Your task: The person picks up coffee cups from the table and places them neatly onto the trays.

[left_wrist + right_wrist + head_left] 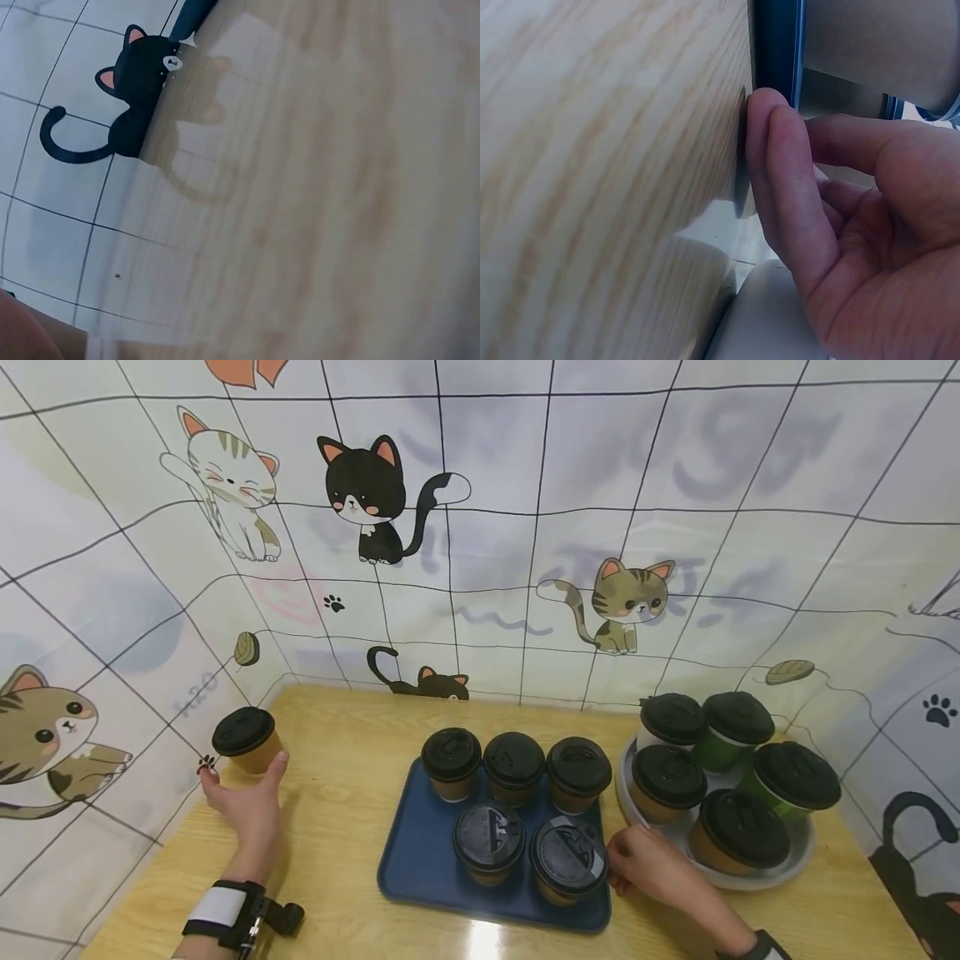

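Note:
At the left, a brown paper cup with a black lid (246, 741) stands on the table close to the wall. My left hand (251, 802) is right at it, thumb and a finger spread apart on the near side. A blue tray (420, 860) in the middle bears several lidded paper cups, three in the back row and two in front. My right hand (648, 864) pinches the tray's right rim, beside the front right cup (568, 860). In the right wrist view, two fingers (799, 180) lie along the outside of the tray edge, with the thumb over it.
A round light-coloured tray (798, 852) to the right holds several more black-lidded cups, some brown and some green, close by my right forearm. A cloth with cats and a grid (495, 552) hangs behind and at both sides of the wooden table (337, 827).

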### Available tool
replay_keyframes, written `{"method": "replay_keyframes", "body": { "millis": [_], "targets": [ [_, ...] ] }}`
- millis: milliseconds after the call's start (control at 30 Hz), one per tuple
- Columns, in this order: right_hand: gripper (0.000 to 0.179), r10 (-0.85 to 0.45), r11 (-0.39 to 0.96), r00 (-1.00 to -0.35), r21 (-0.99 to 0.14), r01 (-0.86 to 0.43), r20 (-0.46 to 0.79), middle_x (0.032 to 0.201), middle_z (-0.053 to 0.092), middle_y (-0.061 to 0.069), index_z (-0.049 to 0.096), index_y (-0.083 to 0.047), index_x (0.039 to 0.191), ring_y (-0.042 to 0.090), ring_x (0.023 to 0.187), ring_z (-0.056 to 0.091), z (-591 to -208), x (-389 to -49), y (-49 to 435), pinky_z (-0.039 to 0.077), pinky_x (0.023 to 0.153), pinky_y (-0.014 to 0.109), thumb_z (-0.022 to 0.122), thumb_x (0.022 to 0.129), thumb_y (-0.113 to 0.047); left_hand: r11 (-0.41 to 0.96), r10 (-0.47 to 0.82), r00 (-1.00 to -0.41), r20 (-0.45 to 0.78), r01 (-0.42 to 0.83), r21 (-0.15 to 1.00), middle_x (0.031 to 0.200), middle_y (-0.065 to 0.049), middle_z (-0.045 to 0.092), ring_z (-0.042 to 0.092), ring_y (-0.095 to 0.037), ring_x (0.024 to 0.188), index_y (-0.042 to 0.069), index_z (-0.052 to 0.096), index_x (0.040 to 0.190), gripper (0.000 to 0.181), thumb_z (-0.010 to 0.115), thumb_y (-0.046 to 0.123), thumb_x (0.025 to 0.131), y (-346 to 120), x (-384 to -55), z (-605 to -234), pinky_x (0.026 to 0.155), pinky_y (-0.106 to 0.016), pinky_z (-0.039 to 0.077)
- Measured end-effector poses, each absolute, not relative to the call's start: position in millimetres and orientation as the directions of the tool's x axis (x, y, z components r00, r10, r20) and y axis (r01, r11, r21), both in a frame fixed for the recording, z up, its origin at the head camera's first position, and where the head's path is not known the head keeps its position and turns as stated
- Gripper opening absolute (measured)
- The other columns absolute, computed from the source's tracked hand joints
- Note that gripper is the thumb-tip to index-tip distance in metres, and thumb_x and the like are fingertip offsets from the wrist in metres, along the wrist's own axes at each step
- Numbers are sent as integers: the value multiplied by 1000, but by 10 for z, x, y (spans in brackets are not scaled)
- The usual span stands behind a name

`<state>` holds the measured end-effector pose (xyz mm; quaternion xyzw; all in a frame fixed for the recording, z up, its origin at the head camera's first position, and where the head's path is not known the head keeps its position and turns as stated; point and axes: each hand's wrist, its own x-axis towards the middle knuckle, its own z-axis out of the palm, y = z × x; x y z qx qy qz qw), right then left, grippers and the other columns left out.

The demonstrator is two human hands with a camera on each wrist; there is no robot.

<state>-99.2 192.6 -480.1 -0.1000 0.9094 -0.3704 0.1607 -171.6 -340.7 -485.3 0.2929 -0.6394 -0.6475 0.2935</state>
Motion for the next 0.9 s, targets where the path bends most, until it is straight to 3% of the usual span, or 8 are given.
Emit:
{"method": "replay_keyframes", "body": {
  "millis": [200,567,700,900],
  "targets": [
    [28,-301,704,-927,-707,-58,-224,65,65,-2,69,-9,74,15,58,66,-4792,-1004,1927,54,56,28,57,99,-4,15,-724,-689,-36,-68,998,172,-7,-7,-6,-17,157,21,-9,166,126,86,40,85,-3523,-1866,-4941,124,-30,2],
    [29,-301,707,-927,-704,-60,-224,65,65,-3,69,-10,74,14,58,66,-4801,-995,1938,54,57,28,56,99,-3,-44,-724,-686,-69,-54,998,172,-3,-3,-1,-14,157,21,-8,166,126,87,37,84,-3640,-2120,-4955,124,-28,4],
    [29,-294,712,-929,-700,-56,-225,65,65,-3,69,-10,73,14,58,66,-4807,-993,1933,55,57,28,56,99,-3,-35,-736,-676,-30,-6,999,170,-4,5,9,-14,156,21,-1,165,122,88,37,83,-3660,-2191,-4989,124,-26,6],
    [29,-280,716,-931,-697,-40,-234,65,65,-2,69,-10,73,14,57,66,-4791,-997,1921,54,56,28,56,98,-2,-28,-771,-635,44,103,994,164,-6,21,28,-12,147,20,11,161,111,89,23,82,-3657,-2303,-5022,119,-20,16]
  ]
}}
